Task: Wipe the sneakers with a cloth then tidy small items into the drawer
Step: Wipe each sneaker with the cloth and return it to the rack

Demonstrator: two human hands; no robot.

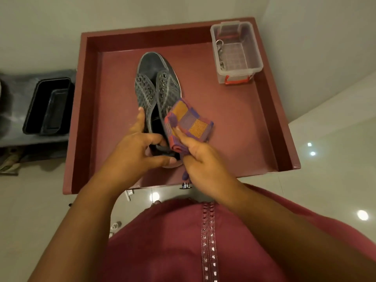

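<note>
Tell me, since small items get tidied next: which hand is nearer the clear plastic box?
Right. The right hand, gripping the checked cloth against the sneaker, lies on the clear plastic box's side; the left hand holds the sneaker's heel, farther away.

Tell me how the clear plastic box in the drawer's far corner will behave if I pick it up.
The clear plastic box probably lifts easily: it looks thin-walled and holds only a few small metal bits. Those bits would likely slide and rattle if it tilts. Its smooth walls may be a little slippery, so gripping the rim seems safer.
</note>
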